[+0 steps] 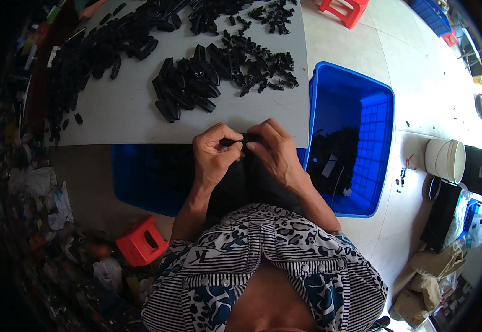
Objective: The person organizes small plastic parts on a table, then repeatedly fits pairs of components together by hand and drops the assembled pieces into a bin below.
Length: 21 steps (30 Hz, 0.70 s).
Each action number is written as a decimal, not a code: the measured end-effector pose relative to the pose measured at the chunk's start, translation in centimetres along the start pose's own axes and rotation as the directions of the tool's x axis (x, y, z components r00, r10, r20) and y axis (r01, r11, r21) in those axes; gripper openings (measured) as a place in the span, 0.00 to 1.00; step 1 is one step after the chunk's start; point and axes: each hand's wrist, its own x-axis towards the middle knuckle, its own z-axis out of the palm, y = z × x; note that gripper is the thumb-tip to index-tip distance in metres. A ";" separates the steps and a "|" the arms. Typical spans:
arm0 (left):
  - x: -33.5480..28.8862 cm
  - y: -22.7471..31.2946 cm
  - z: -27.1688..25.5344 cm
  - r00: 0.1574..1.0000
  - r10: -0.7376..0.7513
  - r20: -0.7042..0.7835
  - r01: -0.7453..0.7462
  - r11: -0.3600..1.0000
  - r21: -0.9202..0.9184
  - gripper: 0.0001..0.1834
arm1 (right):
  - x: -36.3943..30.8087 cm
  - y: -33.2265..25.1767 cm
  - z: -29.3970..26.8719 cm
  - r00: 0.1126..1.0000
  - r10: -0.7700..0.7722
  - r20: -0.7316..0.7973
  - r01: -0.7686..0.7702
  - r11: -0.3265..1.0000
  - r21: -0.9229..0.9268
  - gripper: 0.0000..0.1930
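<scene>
Just off the near edge of the grey-white table (125, 116), my left hand (213, 154) and my right hand (278, 152) meet, thumbs and fingers pinched on a small black plastic part (245, 139). My fingers cover most of it, so its exact kind cannot be made out. On the table beyond lies a heap of long, pointed-oval black plastic pieces (188, 86). To its right spreads a pile of small black clip-like pieces (268, 66). More black pieces (100, 52) cover the table's far left.
A blue crate (391, 105) with black pieces inside stands right of the table; another blue crate (120, 185) sits partly beneath it. Red stools stand at lower left (141, 242) and far right (347, 10). A white bucket (443, 160) and bags are at right; clutter lines the left.
</scene>
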 end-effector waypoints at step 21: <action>-3.2 -0.1 -10.1 0.975 -0.034 -0.218 0.164 0.772 0.613 0.05 | 6.6 4.3 -2.8 0.978 -0.168 -0.120 0.041 0.727 -0.685 0.09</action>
